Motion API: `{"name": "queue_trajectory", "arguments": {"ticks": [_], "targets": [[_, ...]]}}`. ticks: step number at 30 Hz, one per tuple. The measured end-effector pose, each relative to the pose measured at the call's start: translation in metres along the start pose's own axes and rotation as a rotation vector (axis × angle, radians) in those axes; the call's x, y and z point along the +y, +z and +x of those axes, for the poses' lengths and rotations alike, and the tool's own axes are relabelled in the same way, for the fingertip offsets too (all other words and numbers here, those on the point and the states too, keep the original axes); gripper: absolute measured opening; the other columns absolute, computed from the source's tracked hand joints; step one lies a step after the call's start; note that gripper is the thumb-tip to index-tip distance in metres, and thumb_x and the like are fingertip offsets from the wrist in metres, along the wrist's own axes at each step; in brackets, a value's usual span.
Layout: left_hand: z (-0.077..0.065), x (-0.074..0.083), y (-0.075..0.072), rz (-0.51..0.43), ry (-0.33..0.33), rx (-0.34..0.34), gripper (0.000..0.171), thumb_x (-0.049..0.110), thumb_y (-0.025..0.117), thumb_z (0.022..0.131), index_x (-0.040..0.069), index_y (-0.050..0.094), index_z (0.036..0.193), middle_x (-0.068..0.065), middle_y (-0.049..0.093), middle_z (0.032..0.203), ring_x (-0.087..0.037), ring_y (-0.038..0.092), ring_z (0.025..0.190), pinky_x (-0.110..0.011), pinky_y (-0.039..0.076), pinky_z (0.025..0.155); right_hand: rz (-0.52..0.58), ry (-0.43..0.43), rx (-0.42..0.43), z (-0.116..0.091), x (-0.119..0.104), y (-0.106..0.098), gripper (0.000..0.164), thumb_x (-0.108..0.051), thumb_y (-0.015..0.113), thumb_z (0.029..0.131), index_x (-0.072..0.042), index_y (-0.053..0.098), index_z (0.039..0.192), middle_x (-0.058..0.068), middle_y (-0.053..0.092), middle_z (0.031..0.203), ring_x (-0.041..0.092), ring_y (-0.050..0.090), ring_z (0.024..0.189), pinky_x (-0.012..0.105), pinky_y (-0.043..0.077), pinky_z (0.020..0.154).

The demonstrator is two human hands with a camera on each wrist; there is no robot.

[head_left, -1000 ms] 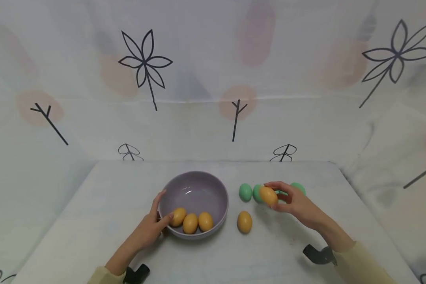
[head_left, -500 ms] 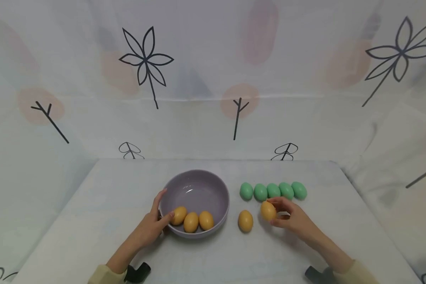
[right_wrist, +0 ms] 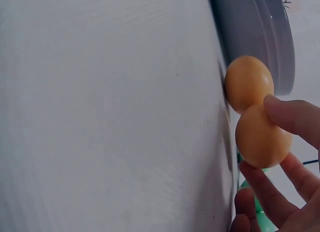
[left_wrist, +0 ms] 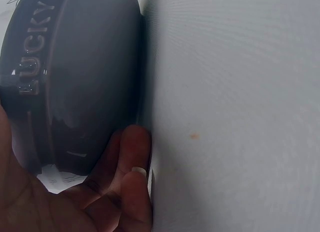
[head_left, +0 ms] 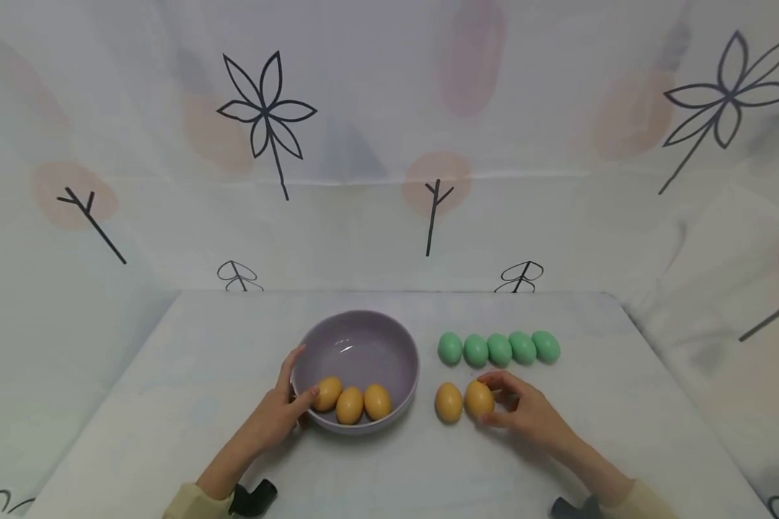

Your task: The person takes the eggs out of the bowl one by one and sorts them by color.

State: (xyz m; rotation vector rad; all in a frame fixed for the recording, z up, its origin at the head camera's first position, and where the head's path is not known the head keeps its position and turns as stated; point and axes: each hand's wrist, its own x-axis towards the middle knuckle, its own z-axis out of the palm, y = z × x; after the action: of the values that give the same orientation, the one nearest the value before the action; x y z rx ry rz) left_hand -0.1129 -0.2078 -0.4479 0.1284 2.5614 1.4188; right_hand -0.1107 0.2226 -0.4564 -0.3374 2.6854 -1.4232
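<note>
My left hand [head_left: 275, 417] grips the left side of a purple-grey bowl [head_left: 357, 339], thumb over the rim and fingers along its outer wall. In the left wrist view, raised letters show on the bowl's side. Three orange-yellow eggs [head_left: 350, 406] lie inside, along the near edge. To the right of the bowl, my right hand [head_left: 529, 414] pinches another orange-yellow egg [right_wrist: 262, 137] between thumb and fingers, low over the table. Just left of it sits one more orange-yellow egg [head_left: 449, 402] on the tabletop.
Several green eggs [head_left: 499, 349] form a row behind the right hand. The white table [head_left: 376, 479] is backed by a patterned cloth [head_left: 350, 231]. Dark wrist-camera mounts [head_left: 253, 499] stick out near both sleeves.
The right hand has brought its orange-yellow egg from in front of the green row toward me and down, beside the other orange-yellow egg. The left hand and bowl have stayed put.
</note>
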Motion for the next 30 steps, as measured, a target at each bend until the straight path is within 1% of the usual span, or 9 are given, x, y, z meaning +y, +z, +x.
{"name": "queue_trajectory", "arguments": {"ticks": [7,14,17,21,24,30], "targets": [[-0.0011,0.0004,0.0007,-0.006,-0.004,-0.001,0.079,0.041,0.059,0.099,0.037,0.007,0.158,-0.007,0.059,0.071,-0.020,0.051,0.060,-0.032,0.039,0.056,-0.033,-0.022,0.007,-0.0026,0.0014,0.0064,0.055,-0.026,0.088,0.074,-0.013,0.065,0.122,-0.001,0.066,0.115,0.015,0.058,0.097,0.028,0.046,0.083],[-0.0023,0.0020,-0.0001,0.008,0.003,0.001,0.078,0.041,0.058,0.100,0.036,0.007,0.158,-0.007,0.058,0.072,-0.020,0.051,0.062,-0.032,0.039,0.057,-0.089,-0.028,0.010,-0.0016,-0.0001,0.0075,0.058,-0.032,0.088,0.075,-0.014,0.064,0.125,-0.002,0.066,0.116,0.015,0.059,0.099,0.029,0.046,0.082],[-0.0025,0.0023,-0.0008,0.015,-0.002,0.006,0.078,0.041,0.058,0.099,0.036,0.007,0.158,-0.008,0.058,0.071,-0.020,0.051,0.061,-0.032,0.039,0.057,-0.111,-0.051,0.005,-0.0011,-0.0009,0.0071,0.059,-0.034,0.086,0.077,-0.013,0.063,0.127,-0.001,0.066,0.116,0.017,0.060,0.100,0.030,0.047,0.082],[-0.0012,0.0016,-0.0009,0.013,0.001,0.007,0.078,0.041,0.058,0.100,0.036,0.007,0.158,-0.008,0.058,0.071,-0.020,0.051,0.061,-0.031,0.040,0.057,-0.121,-0.070,0.024,-0.0018,-0.0002,0.0064,0.062,-0.033,0.088,0.075,-0.012,0.064,0.128,-0.002,0.067,0.112,0.018,0.061,0.099,0.030,0.047,0.081],[0.0003,-0.0001,-0.0003,0.007,0.011,0.004,0.078,0.041,0.058,0.100,0.036,0.007,0.158,-0.007,0.058,0.071,-0.019,0.051,0.060,-0.031,0.039,0.056,-0.113,-0.058,0.032,-0.0027,0.0006,0.0050,0.063,-0.032,0.088,0.074,-0.013,0.064,0.128,-0.004,0.067,0.111,0.018,0.060,0.098,0.029,0.046,0.080],[0.0004,-0.0021,0.0001,0.000,0.016,0.001,0.078,0.040,0.059,0.099,0.037,0.007,0.158,-0.007,0.058,0.068,-0.019,0.050,0.058,-0.030,0.038,0.054,-0.113,-0.055,-0.003,-0.0021,0.0000,-0.0016,0.063,-0.036,0.086,0.076,-0.012,0.063,0.130,-0.001,0.066,0.118,0.020,0.059,0.101,0.030,0.046,0.080]]}}
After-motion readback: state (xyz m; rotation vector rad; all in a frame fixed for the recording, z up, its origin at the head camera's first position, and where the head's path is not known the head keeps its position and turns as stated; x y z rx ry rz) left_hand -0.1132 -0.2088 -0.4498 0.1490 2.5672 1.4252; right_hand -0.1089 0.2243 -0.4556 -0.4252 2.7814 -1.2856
